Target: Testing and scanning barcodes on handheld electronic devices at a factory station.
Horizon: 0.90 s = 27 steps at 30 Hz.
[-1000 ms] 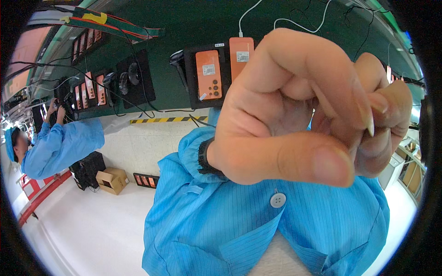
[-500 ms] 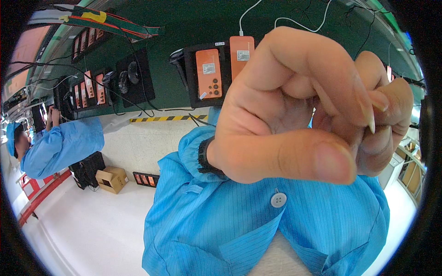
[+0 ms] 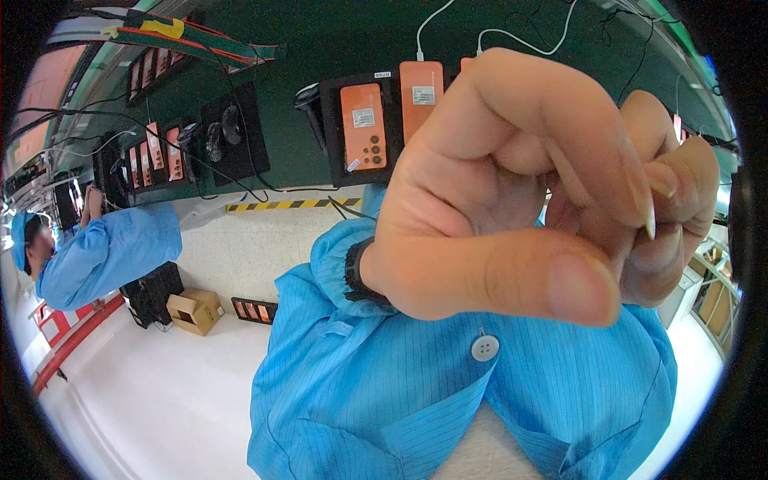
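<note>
Held up close in front of my blue smock, my left hand (image 3: 480, 188) fills the middle of the view, its fingers curled inward and its thumb stretched across below them. Its fingertips meet those of my right hand (image 3: 676, 212), which is bent into a pinch at the right. Whatever lies between the fingertips, if anything, is hidden or too small to make out. Behind my left hand, an orange phone (image 3: 422, 100) with a white label is partly covered, a white cable at its top. Left of it another orange phone (image 3: 365, 132) lies face down on a black tray (image 3: 331, 120).
A black handheld scanner (image 3: 310, 112) stands left of the tray on the dark green bench (image 3: 288, 48). Further left are more orange phones (image 3: 174, 154) and cables. A co-worker in blue (image 3: 104, 256) works at the far left. A cardboard box (image 3: 194, 312) sits on the floor.
Both hands keep nearly the same pose; my left hand has shifted very slightly right. A corner of a further orange phone now shows above it.
</note>
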Available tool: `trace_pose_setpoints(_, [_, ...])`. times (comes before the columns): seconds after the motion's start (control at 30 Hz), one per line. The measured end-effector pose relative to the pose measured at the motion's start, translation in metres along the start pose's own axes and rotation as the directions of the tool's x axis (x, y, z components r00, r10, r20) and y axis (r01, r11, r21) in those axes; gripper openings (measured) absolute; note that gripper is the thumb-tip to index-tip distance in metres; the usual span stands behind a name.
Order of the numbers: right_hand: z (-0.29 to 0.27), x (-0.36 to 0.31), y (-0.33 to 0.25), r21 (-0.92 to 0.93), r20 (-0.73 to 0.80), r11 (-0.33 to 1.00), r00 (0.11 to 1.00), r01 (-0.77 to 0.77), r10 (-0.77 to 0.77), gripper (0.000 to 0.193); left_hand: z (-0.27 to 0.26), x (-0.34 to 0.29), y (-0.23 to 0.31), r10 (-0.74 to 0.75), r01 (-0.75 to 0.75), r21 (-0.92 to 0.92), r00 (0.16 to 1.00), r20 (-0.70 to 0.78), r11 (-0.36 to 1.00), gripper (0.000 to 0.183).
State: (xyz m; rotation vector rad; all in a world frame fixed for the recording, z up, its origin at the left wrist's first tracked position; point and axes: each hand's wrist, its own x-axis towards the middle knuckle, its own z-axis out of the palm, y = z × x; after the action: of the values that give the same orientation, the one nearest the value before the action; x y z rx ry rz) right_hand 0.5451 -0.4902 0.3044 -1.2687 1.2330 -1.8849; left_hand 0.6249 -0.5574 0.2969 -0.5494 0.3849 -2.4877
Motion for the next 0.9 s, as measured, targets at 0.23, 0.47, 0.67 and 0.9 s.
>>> trace_pose_setpoints(0.23, [-0.012, -0.013, 0.007, 0.018, -0.025, 0.995, 0.994, 0.103, -0.102, 0.028, -0.026, 0.009, 0.016, -0.104, 0.001, 0.332, 0.951, 0.291, 0.943, 0.037])
trace_pose_setpoints(0.47, [-0.014, -0.014, 0.009, 0.048, -0.019, 0.994, 0.995, 0.097, -0.097, 0.028, -0.011, 0.003, 0.001, -0.009, 0.002, 0.056, 0.991, 0.131, 0.998, 0.037])
trace_pose_setpoints(0.67, [-0.007, -0.008, 0.010, 0.061, -0.014, 0.994, 0.995, 0.095, -0.095, 0.027, -0.005, 0.000, 0.004, -0.009, -0.017, 0.223, 0.993, 0.119, 0.975, 0.037])
trace_pose_setpoints(0.9, [-0.007, -0.005, 0.005, 0.051, 0.011, 0.997, 0.998, 0.060, -0.061, 0.027, 0.004, 0.000, 0.023, -0.113, 0.119, 0.410, 0.993, -0.040, 0.904, 0.037])
